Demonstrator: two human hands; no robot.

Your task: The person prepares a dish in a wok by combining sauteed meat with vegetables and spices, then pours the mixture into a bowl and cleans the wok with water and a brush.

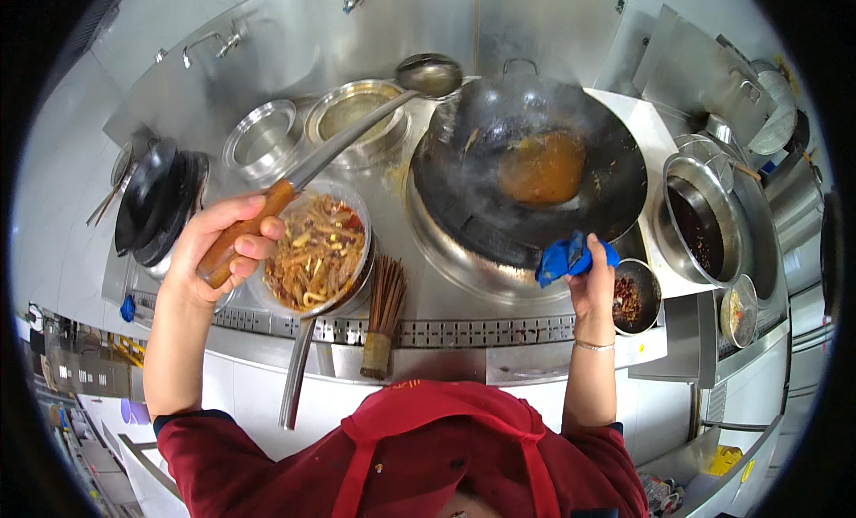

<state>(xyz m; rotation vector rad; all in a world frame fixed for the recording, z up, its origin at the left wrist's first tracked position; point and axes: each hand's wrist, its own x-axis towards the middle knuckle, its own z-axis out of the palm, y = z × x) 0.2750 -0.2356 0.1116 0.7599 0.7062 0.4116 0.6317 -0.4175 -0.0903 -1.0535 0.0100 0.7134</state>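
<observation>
My left hand [227, 247] is closed around the wooden handle of a steel ladle [354, 133], whose bowl hangs left of the wok's far rim. In my right hand [592, 280] is a bundled blue cloth [574, 257], held at the wok's near rim. The large black wok [461, 183] sits tilted on the round burner ring [461, 277]. Orange-brown liquid [543, 167] steams in it. Below the ladle handle stands a bowl of cooked strips in reddish sauce [317, 254], partly hidden by my left hand. Under it a metal handle [299, 377] projects towards me.
A bamboo wok brush [383, 317] stands near the front grate. Two steel pots [261, 140] [358, 120] are behind the bowl, and black woks [157, 204] lie left. Rightward are a pan of chilli pieces [635, 297], a basin of dark liquid [699, 217] and a small bowl [739, 311].
</observation>
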